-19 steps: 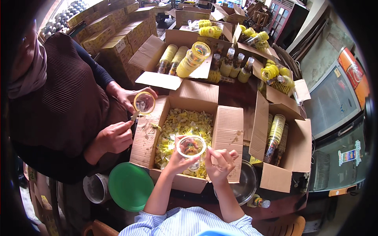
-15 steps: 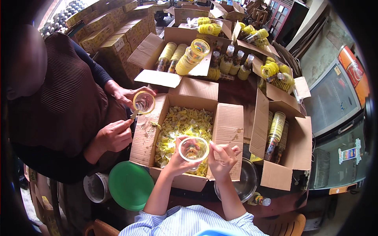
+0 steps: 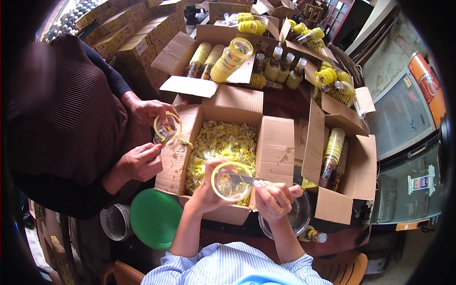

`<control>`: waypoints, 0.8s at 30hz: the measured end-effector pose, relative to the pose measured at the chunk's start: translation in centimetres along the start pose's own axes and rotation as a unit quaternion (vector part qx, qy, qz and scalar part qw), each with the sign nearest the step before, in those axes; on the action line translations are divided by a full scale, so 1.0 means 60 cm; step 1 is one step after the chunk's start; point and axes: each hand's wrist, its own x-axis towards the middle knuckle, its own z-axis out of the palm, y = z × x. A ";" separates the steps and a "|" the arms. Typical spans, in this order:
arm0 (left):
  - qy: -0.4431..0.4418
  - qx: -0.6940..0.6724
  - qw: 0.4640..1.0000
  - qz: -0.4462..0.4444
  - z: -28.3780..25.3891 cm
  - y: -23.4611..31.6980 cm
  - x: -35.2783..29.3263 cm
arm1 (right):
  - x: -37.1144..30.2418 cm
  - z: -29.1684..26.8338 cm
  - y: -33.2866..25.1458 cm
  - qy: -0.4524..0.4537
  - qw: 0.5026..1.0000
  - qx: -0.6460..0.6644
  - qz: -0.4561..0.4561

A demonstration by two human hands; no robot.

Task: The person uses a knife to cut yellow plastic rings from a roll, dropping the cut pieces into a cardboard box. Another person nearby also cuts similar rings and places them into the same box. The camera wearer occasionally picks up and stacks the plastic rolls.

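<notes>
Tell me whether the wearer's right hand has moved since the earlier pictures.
Yes: the right hand has moved toward the striped shirt, judged against the cardboard flap beyond it.

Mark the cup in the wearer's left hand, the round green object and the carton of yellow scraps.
Cup [image 3: 230,191]: head view, inside the rim.
Green object [image 3: 157,219]: head view, middle of face.
Carton [image 3: 277,148]: head view, right flap.
</notes>
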 end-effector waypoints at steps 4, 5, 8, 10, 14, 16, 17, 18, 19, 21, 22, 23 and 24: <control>0.001 0.026 0.999 0.032 0.006 -0.010 -0.006 | 0.003 0.002 0.009 -0.016 0.999 0.026 0.039; 0.006 0.014 1.000 0.023 0.007 -0.014 -0.007 | 0.005 0.002 0.011 -0.006 0.999 0.030 0.044; 0.024 -0.055 0.998 -0.028 0.006 -0.011 -0.005 | 0.003 -0.005 0.011 0.006 0.998 0.040 0.055; 0.022 -0.073 0.996 -0.050 0.003 -0.007 -0.004 | 0.003 -0.013 0.004 0.001 0.999 0.034 0.037; 0.007 0.040 0.999 0.013 0.000 -0.014 -0.003 | -0.007 -0.010 0.003 -0.008 0.999 0.025 0.029; 0.010 -0.023 0.999 -0.024 0.003 -0.012 -0.005 | -0.008 -0.004 0.006 -0.006 0.999 0.035 0.033; 0.012 -0.055 0.997 -0.043 0.004 -0.012 -0.005 | -0.006 0.002 0.007 -0.002 0.999 0.040 0.035; 0.003 -0.033 0.999 -0.038 0.003 -0.010 -0.004 | -0.004 0.005 0.006 0.001 0.998 0.045 0.039; -0.007 -0.012 0.999 -0.032 -0.001 -0.007 -0.001 | -0.002 0.005 0.005 -0.010 0.999 0.029 0.034; -0.026 0.029 0.999 -0.013 -0.001 -0.005 0.000 | 0.001 0.005 0.003 -0.031 0.999 -0.001 0.024; -0.035 0.048 0.998 0.001 0.001 -0.005 -0.001 | 0.003 0.007 0.007 -0.037 0.999 0.000 0.029; -0.045 0.066 0.997 0.015 0.002 -0.005 -0.003 | -0.002 0.006 0.009 -0.038 0.997 0.016 0.065; -0.034 0.039 0.999 0.011 0.002 -0.015 -0.004 | -0.005 0.010 0.013 -0.035 0.994 0.033 0.098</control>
